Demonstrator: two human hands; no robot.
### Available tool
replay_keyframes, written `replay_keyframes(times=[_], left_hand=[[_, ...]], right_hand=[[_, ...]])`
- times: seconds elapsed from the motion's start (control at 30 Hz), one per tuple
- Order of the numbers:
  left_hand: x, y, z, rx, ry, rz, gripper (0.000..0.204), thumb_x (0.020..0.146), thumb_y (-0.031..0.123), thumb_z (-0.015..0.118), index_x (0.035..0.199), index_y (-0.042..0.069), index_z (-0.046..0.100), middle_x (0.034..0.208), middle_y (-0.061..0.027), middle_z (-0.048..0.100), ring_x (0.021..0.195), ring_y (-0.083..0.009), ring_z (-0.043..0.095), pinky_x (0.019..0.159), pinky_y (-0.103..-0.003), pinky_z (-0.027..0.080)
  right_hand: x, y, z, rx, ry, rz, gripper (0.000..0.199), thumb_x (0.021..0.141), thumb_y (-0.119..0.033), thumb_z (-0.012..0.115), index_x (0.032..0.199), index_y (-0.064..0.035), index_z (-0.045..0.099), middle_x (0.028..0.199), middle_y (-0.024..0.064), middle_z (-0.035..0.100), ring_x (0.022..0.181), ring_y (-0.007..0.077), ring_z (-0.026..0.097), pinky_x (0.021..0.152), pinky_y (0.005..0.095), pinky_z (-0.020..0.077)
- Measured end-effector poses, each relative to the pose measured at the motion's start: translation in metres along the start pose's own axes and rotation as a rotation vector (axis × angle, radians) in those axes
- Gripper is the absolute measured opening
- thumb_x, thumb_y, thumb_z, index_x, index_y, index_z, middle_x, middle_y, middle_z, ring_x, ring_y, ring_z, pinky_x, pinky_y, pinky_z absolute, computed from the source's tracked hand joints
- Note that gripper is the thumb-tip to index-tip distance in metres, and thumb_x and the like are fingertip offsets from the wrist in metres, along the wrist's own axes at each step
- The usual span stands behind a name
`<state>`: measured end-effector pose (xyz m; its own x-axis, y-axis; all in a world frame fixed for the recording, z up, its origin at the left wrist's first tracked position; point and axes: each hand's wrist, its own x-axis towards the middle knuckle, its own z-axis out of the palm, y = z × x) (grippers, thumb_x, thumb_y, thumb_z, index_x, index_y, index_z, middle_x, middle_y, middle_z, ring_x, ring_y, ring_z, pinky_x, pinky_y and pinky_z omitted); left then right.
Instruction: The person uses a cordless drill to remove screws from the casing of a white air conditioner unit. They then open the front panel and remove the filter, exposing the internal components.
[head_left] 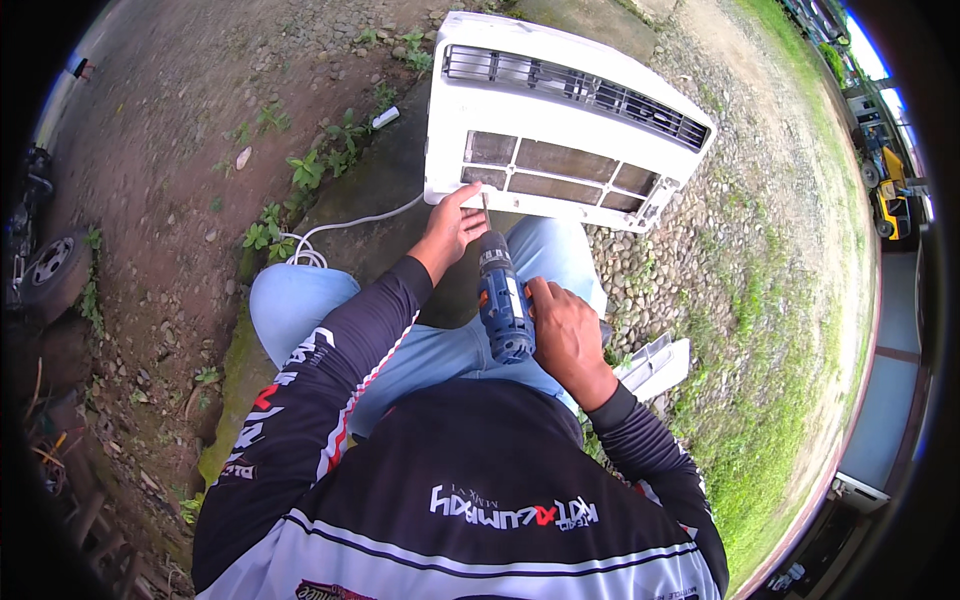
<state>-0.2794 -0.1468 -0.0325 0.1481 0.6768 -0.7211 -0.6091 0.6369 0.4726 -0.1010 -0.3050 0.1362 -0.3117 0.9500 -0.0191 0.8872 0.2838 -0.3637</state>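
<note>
- White plastic makes up the slatted housing (560,120), which sits just beyond the person's knees, straight ahead and a little right, its long axis slanting from upper left down to the right.
- Near its lower left corner, the slim bit (486,207) of a blue and black drill (506,312) reaches the lower edge; from where I stand I cannot tell whether the tip touches.
- That drill points away from the body and leans slightly left, so bit and housing edge meet roughly crosswise.
- Of the two, the left hand (452,228) is nearer the housing: one digit lies against the lower edge, the others bend beside the bit. I cannot tell whether it pinches anything.
- Farther back, the right hand (568,335) is wrapped around the drill's grip, coming in from the right.
- Close below the lower edge stands the right knee in pale jeans (545,245), hemming in the drill on its far right side.
- Leftward, a white cord (365,218) runs from the housing corner into a coil by the left knee.
- More room lies to the right, over rounded stones (632,270), though a loose white frame (655,370) rests beyond the right wrist.
</note>
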Motion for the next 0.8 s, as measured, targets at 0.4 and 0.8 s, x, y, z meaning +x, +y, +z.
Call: replay_keyframes(times=[0.4,0.8], left_hand=[[0.015,-0.012,0.003,-0.202,0.051,0.159,0.043,0.095,0.015,0.077,0.126,-0.006,0.057,0.115,-0.0240,0.066,0.102,-0.0348,0.072,0.090,-0.045,0.065],[0.010,-0.011,0.003,-0.178,0.041,0.176,0.047,0.094,0.020,0.079,0.127,-0.007,0.057,0.108,-0.0223,0.065,0.099,-0.0331,0.072,0.085,-0.043,0.065]], right_hand=[[0.011,-0.015,0.001,-0.063,-0.050,0.006,0.018,0.091,-0.010,0.070,0.104,-0.0058,0.058,0.082,0.0158,0.068,0.074,0.0361,0.071,0.067,0.0470,0.0564],[0.016,-0.018,-0.012,0.012,-0.086,0.050,0.024,0.090,-0.007,0.069,0.108,-0.0046,0.054,0.081,0.0196,0.069,0.073,0.0408,0.071,0.065,0.0508,0.0547]])
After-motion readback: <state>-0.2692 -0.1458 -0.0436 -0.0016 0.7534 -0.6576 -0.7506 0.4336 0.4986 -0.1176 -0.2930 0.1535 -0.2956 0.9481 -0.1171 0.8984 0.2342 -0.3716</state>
